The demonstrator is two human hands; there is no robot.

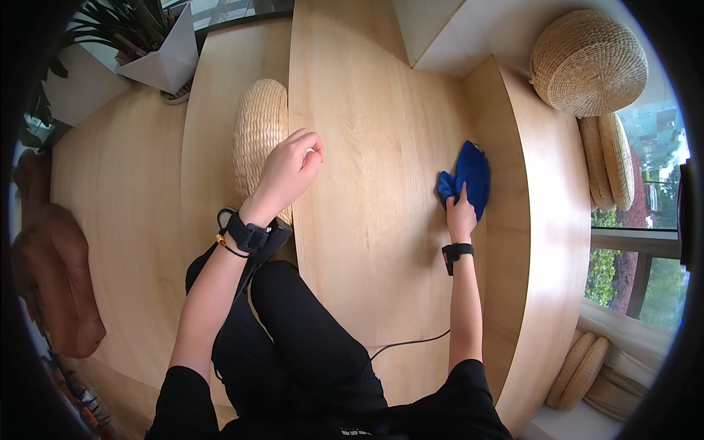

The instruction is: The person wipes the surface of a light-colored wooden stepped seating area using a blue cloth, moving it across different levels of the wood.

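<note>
A crumpled blue cloth lies on the pale wood-grain surface, close against the upright board at the right. My right hand grips its near part, with the index finger stretched out over the fabric. Above the edge of a lower step on the left, my left hand hangs with its fingers curled in; I see nothing held in it. Beneath and behind that hand, a round woven straw cushion rests on the lower step, partly hidden by the wrist and forearm.
A white planter with a spiky plant stands at the far left. Brown wooden carving-like forms sit at the left edge. Along the right ledge are a straw pouf and more cushions. A black cable crosses the surface near me.
</note>
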